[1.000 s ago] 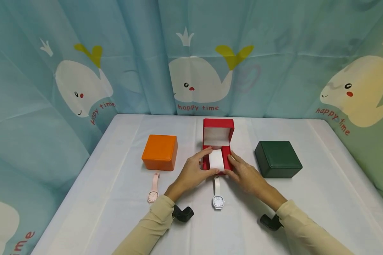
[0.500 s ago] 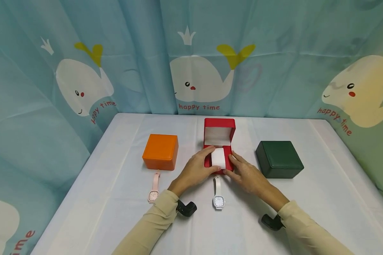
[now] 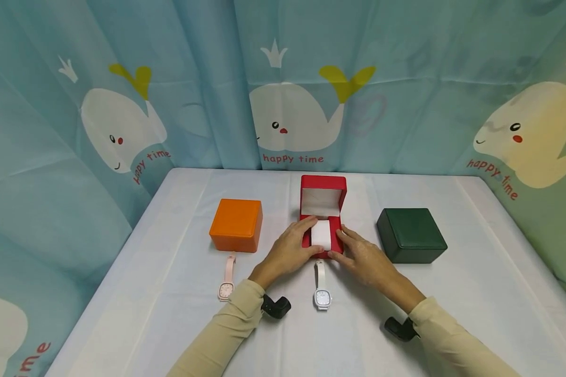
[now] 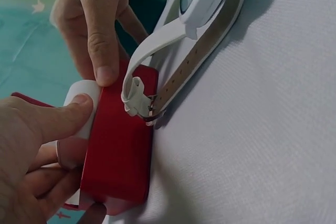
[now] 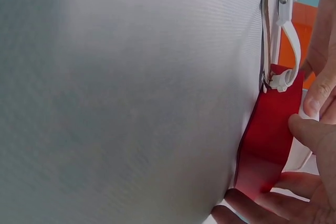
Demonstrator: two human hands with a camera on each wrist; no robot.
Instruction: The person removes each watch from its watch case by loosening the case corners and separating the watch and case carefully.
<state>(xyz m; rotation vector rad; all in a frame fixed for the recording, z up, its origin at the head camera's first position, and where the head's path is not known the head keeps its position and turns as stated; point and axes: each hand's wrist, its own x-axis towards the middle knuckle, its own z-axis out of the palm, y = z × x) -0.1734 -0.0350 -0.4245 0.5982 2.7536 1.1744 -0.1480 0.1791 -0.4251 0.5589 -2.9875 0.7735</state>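
Note:
A red watch box (image 3: 323,182) stands on the table with its lid up, showing a pale lining. Inside its base sits a white watch cushion (image 3: 321,235). My left hand (image 3: 289,250) pinches this cushion between thumb and fingers, as the left wrist view shows with the cushion (image 4: 81,92) under the thumb. Gripping the right side of the box base (image 5: 266,129) is my right hand (image 3: 367,260), thumb on the front edge and fingers along the side. In front of the box lies a white wristwatch (image 3: 322,297), its strap buckled into a loop.
To the left stands a closed orange box (image 3: 236,225), with a pink wristwatch (image 3: 226,289) lying before it. A closed dark green box (image 3: 411,235) stands to the right. Behind the white-covered table (image 3: 179,335) hangs a blue curtain (image 3: 207,94) printed with whales.
My left hand and the white cushion have shifted slightly right within the red box. The right hand keeps its hold on the box; the watches and other boxes stay put.

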